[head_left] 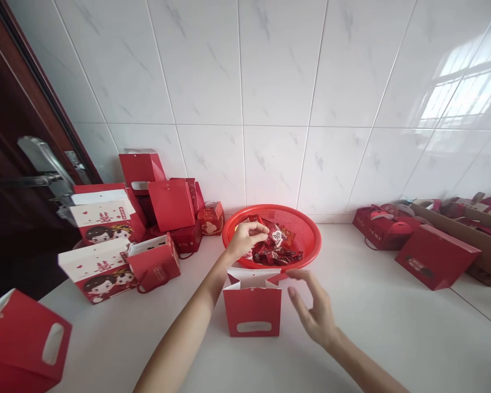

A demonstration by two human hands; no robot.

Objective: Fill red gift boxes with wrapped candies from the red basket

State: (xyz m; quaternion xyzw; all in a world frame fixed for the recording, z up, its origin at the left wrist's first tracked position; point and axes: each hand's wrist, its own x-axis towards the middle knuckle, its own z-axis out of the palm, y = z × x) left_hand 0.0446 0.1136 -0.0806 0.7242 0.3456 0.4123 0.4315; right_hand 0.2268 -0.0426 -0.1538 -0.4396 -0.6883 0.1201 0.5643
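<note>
A red gift box (pixel 252 311) stands upright in front of me, its white-lined top open and a pale oval window low on its front. Behind it sits a red plastic basket (pixel 316 240) with wrapped candies (pixel 279 237) inside. My left hand (pixel 247 240) reaches over the left part of the basket, thumb and forefinger pinched together just above the candies. Whatever lies between those fingertips, if anything, I cannot make out. Close to the right side of the gift box, my right hand (pixel 317 311) hovers with thumb and fingers apart, holding nothing.
Several red boxes (pixel 172 204) are piled at the left, near a dark door with a metal handle (pixel 45 177). Another red box (pixel 24 341) stands at the near left. On the right are red boxes (pixel 436 256) and a cardboard carton (pixel 454 240). A tiled wall (pixel 274 164) rises behind.
</note>
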